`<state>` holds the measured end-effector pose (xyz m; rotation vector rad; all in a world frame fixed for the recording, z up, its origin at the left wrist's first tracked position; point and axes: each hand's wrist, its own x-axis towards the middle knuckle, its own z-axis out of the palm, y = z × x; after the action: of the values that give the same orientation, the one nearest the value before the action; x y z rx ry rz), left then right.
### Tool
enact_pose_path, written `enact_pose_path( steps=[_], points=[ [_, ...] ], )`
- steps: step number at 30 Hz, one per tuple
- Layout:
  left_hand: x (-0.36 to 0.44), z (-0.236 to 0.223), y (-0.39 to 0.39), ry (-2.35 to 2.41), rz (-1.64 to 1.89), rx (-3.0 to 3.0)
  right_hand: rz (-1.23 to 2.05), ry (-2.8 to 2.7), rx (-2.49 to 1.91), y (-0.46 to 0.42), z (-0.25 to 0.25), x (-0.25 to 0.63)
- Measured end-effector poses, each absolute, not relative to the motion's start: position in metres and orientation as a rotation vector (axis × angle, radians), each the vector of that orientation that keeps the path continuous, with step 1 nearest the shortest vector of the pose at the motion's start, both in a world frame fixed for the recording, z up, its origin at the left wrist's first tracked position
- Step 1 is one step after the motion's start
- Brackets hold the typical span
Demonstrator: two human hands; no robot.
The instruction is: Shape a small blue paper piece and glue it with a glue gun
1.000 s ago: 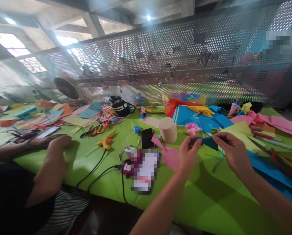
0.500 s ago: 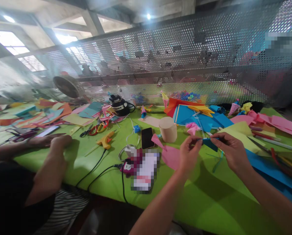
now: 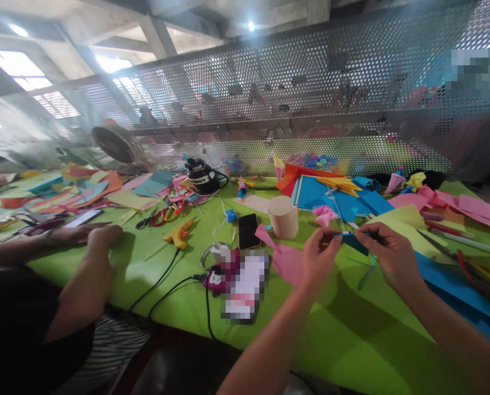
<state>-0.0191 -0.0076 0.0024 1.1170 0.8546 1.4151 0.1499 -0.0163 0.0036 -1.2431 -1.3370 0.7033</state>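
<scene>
- Forearms [image 3: 267,340] reach up from the bottom edge and lower right corner, slanting inward until the two hands face each other just above the worktop [image 3: 331,351].
- Left hand [image 3: 321,253]: thumb and curled fingers nearly together, pinching one end of a small piece of dark blue paper [image 3: 355,243].
- Right hand [image 3: 387,251]: bent at the wrist, thumb and forefinger pinched on the paper's other end, remaining fingers curled behind.
- Blue paper: stretched between the fingertips, its thin upper edge level and its lower part tapering downward.
- Worktop covering: smooth, bright green, with soft arm shadows.
- Beside the left hand: a flat pink sheet [image 3: 289,264] and, farther back, an upright pale cylinder [image 3: 283,218] with a matt surface.
- Beyond the right hand: a creased pale yellow sheet [image 3: 407,222], with broad blue sheets [image 3: 454,285] nearer the forearm.
- Farther left: a yellow glue gun [image 3: 178,236] with a black cord, then another person's bare arms [image 3: 80,280] resting on the worktop.
- Behind everything: a grey metal panel [image 3: 261,93] punched with small round holes.
</scene>
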Motion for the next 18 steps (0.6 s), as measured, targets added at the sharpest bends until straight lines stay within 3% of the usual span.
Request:
enact_pose_path(
  steps=[7, 18],
  points=[
    [-0.019, -0.0009, -0.0073, 0.879, 1.413, 1.166, 0.851, -1.302, -1.19, -0.0134, 0.0048, 0.1466],
    [-0.0205, 0.0019, -0.0089, 0.895, 1.352, 1.233, 0.731, -1.419, -1.218, -0.015, 0.0011, 0.1492]
  ],
)
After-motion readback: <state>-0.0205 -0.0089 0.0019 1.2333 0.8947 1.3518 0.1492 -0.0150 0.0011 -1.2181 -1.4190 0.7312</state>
